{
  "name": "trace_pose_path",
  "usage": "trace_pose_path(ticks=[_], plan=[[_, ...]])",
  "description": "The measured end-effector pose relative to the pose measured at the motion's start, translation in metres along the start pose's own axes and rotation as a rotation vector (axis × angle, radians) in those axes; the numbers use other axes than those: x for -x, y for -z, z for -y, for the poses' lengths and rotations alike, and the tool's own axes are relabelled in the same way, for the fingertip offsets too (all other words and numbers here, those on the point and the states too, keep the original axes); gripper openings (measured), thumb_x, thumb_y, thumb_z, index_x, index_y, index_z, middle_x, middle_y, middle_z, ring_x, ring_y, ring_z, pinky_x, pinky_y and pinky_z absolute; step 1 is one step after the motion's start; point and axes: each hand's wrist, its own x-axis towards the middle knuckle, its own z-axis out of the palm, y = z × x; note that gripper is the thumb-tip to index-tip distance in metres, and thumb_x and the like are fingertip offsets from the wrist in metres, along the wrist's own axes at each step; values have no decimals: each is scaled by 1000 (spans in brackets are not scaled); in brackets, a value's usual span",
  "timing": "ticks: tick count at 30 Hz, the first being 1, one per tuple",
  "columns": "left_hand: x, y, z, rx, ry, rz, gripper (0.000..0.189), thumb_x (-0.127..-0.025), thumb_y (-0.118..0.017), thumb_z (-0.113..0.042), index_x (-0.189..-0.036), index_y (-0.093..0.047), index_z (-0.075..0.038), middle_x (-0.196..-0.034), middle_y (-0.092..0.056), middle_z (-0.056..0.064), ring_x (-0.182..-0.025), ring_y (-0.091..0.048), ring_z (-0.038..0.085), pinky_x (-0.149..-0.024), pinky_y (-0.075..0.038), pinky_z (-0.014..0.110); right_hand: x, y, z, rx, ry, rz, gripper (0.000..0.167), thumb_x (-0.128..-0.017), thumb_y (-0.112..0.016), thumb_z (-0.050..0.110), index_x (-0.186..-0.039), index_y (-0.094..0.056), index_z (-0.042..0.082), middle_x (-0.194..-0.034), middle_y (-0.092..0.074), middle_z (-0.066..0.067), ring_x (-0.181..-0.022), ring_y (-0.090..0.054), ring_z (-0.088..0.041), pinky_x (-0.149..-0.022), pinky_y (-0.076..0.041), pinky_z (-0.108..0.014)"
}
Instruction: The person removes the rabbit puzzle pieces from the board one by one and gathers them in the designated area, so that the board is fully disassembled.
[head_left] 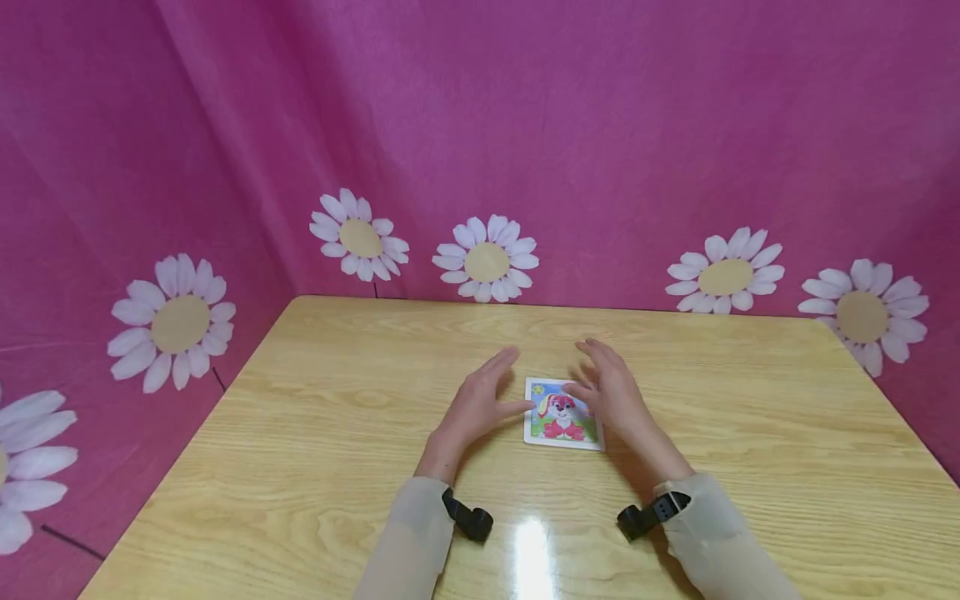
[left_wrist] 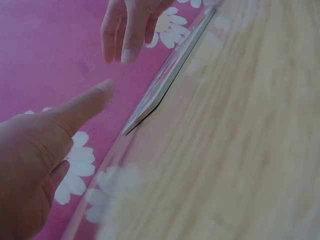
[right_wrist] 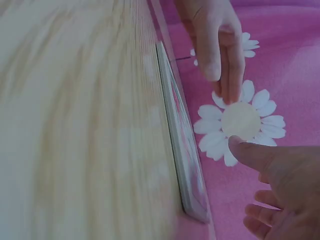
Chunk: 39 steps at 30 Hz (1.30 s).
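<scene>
A square picture puzzle board [head_left: 564, 423] with a white border, showing a pink and white cartoon dog, lies flat on the wooden table. My left hand [head_left: 480, 402] hovers at its left side, thumb pointing at the board's left edge. On the opposite side my right hand [head_left: 615, 392] is held above the board's upper right part, covering that corner in the head view. Both hands have loosely spread fingers and hold nothing. Seen edge-on in the left wrist view, the board [left_wrist: 172, 70] is thin, with the left thumb [left_wrist: 90, 102] apart from it.
The light wooden table [head_left: 315, 467] has a glossy surface with a bright reflection near its front. Behind and to the left hangs a pink curtain [head_left: 570, 150] printed with large white daisies. A black strap with a small camera [head_left: 472, 521] sits on each wrist.
</scene>
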Motion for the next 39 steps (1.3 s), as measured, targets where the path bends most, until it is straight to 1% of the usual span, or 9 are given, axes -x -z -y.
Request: trace_pose_path(ticks=[4, 7, 9, 12, 15, 21, 30, 34, 39], plan=[[1, -5, 3, 7, 29, 62, 80, -83, -76, -41, -151, -39, -18, -158, -38, 1, -147, -36, 20, -120, -33, 40, -2, -8, 2, -4, 62, 5, 56, -79, -80, 11, -128, -57, -5, -126, -57, -26, -116, -54, -42, -102, -45, -56], [1, -6, 3, -24, 36, 100, 79, -84, -75, -45, -150, -41, -19, -156, -41, -1, -146, -37, 19, -120, -33, 40, -4, -13, 4, -4, 77, 35, 51, -78, -81, 11, -121, -61, -5, -109, -61, -22, -94, -59, -32, -84, -52, -42], [1, -6, 4, -49, 20, 118, 78, -83, -74, -46, -149, -42, -19, -155, -42, 0, -145, -38, 19, -120, -34, 39, -5, -16, 5, -10, 72, 59, 48, -77, -82, 13, -118, -63, -5, -98, -60, -17, -83, -55, -24, -72, -48, -31], [2, -6, 4, -66, -8, 137, 76, -84, -74, -45, -148, -44, -18, -154, -44, 1, -145, -39, 19, -120, -34, 39, -7, -19, 6, -25, 50, 99, 42, -80, -81, 15, -114, -64, -4, -89, -57, -12, -76, -49, -18, -65, -40, -23], [2, -5, 5, -72, -27, 146, 74, -85, -74, -44, -147, -45, -17, -153, -46, 2, -144, -40, 19, -120, -34, 38, -9, -22, 6, -40, 39, 134, 37, -81, -79, 16, -110, -65, -3, -86, -56, -9, -75, -48, -16, -64, -38, -20], [2, -4, 6, -85, -32, 173, 69, -86, -71, -45, -146, -48, -18, -154, -45, 1, -146, -38, 20, -121, -32, 42, -13, -26, 3, -58, 37, 183, 27, -83, -77, 14, -103, -67, 0, -85, -57, -9, -76, -48, -16, -65, -39, -20], [-1, -2, 5, -86, -56, 198, 67, -88, -70, -43, -145, -49, -16, -154, -45, 1, -147, -35, 21, -121, -30, 45, -19, -22, 4, -73, 23, 279, 22, -87, -72, 9, -105, -64, -2, -87, -54, -9, -79, -48, -17, -67, -38, -23], [-2, -4, 8, -91, -49, 207, 67, -88, -70, -43, -145, -49, -16, -154, -44, 1, -148, -34, 20, -122, -29, 45, -20, -23, 6, -72, 21, 318, 21, -89, -70, 8, -105, -62, -1, -90, -53, -9, -82, -47, -18, -71, -39, -24], [-3, -6, 10, -87, -41, 220, 67, -88, -70, -43, -145, -48, -16, -154, -44, 1, -149, -32, 20, -123, -27, 46, -20, -25, 5, -96, 29, 363, 12, -91, -66, 5, -100, -61, -1, -92, -51, -10, -84, -47, -18, -72, -39, -25]])
